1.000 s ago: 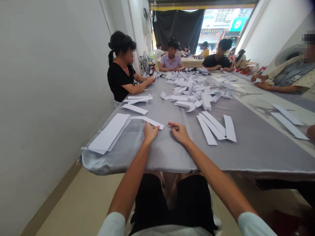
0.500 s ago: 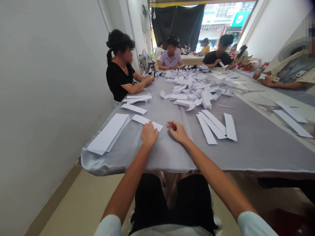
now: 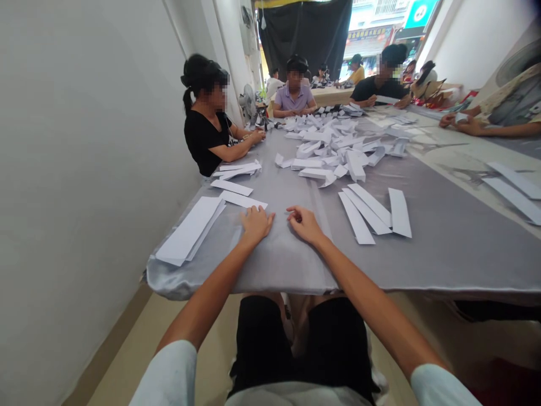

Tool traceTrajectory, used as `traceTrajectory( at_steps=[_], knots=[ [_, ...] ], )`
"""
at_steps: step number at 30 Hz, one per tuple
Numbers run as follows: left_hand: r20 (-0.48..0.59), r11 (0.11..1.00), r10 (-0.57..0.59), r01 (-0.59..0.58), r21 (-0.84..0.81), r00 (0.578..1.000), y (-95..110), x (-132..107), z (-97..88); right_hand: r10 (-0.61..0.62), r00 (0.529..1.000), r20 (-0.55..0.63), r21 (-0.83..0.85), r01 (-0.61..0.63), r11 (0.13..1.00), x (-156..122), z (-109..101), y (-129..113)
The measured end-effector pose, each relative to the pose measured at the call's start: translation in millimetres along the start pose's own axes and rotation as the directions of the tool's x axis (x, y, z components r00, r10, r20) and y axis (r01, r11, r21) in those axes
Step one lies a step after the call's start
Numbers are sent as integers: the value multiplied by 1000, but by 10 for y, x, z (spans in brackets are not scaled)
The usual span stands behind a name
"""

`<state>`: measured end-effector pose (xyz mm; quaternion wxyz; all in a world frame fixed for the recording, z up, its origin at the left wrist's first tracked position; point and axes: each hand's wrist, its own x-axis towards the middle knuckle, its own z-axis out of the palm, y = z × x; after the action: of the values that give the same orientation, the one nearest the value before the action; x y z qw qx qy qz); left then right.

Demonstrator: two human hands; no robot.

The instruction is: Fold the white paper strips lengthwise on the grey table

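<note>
Left hand (image 3: 256,224): fingers spread, palm down, fingertips at near edge of a white paper strip (image 3: 242,199) lying just beyond. Right hand (image 3: 305,224): half-curled, index finger extended, over the grey-covered worktop (image 3: 448,242). Flat sheets (image 3: 188,231) left; paper heap (image 3: 329,146) farther; co-workers (image 3: 207,135) around; dark curtain (image 3: 304,39) far.
</note>
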<state>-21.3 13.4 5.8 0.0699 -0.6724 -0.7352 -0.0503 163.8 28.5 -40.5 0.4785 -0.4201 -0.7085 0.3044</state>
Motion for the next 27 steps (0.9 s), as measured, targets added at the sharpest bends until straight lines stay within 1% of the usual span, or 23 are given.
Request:
traceTrajectory(
  at_steps=[5,9,12,14,17,18,19,21,23,25,26,27],
  knots=[
    [31,997,-70,69,45,997,-165,331,57,7,1000,-2,13,-6,1000,10,-4,3],
    [34,989,-143,142,31,989,-259,526,122,21,1000,-2,21,-21,1000,20,-6,13],
    [58,982,-188,188,7,980,-275,581,140,27,1000,-2,30,-27,999,28,-4,24],
    [55,983,-182,182,17,982,-281,572,124,28,1000,-3,31,-28,999,30,0,27],
    [-2,991,-113,113,71,994,-362,542,55,30,1000,-6,33,-30,999,29,3,23],
    [-24,990,-105,107,91,994,-419,540,23,30,1000,-6,32,-29,999,28,4,19],
    [-34,984,-132,135,113,991,-492,545,-13,28,1000,-7,30,-28,999,28,4,15],
    [-39,949,-275,278,150,961,-670,571,-88,25,1000,-10,19,-25,1000,28,6,8],
    [5,899,-413,407,164,911,-859,602,-161,26,1000,-15,10,-26,1000,28,11,6],
    [119,845,-532,518,134,838,-1022,620,-221,25,1000,-14,9,-24,1000,28,18,11],
    [181,825,-565,554,113,805,-1087,620,-242,23,1000,-12,8,-23,1000,27,22,17],
    [234,814,-578,574,92,782,-1142,616,-256,22,1000,-9,4,-22,1000,27,25,23]
  ],
)
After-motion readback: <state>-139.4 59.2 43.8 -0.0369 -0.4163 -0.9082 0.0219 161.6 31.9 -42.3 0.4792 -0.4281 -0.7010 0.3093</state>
